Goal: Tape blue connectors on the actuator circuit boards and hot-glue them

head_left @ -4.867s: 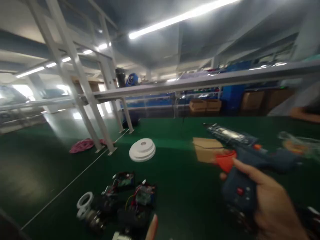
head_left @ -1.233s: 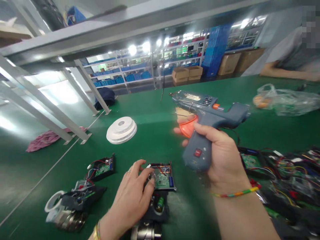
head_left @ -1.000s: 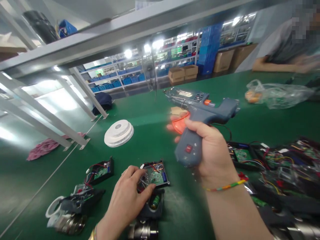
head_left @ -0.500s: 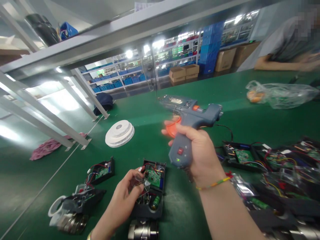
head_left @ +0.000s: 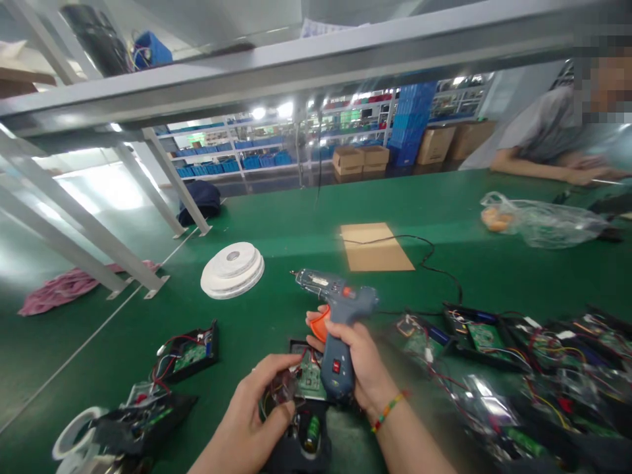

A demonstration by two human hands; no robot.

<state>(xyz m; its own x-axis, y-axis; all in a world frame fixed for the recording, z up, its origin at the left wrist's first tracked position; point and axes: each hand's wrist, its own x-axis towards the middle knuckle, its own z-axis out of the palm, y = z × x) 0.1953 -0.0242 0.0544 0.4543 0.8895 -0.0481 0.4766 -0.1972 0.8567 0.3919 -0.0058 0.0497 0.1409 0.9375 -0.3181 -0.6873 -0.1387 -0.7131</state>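
My right hand point(head_left: 363, 365) is wrapped round the grip of a blue-grey hot glue gun point(head_left: 340, 329) with an orange trigger and a red switch. Its nozzle points to the far left. Below the gun lies an opened black device housing point(head_left: 320, 454) with a green circuit board point(head_left: 310, 376) and a green cylindrical part in it. My left hand point(head_left: 261, 408) is at the housing's left side, thumb and fingers pinching a small clear piece point(head_left: 285, 387) among the wires. What exactly this piece is I cannot make out. The gun's handle covers the board's right edge.
Another opened device point(head_left: 190, 355) lies at the left. Several more opened housings point(head_left: 486, 336) crowd the right. White reels point(head_left: 233, 270) sit ahead, beside a cardboard sheet point(head_left: 378, 250) with a black cable point(head_left: 434, 263) across it. A clear bag point(head_left: 548, 220) and another person point(head_left: 538, 145) are far right.
The glue gun in my right hand has come down and nearer, now over the board's right edge. The cardboard sheet behind it has come into sight. My left hand keeps its pinch at the housing.
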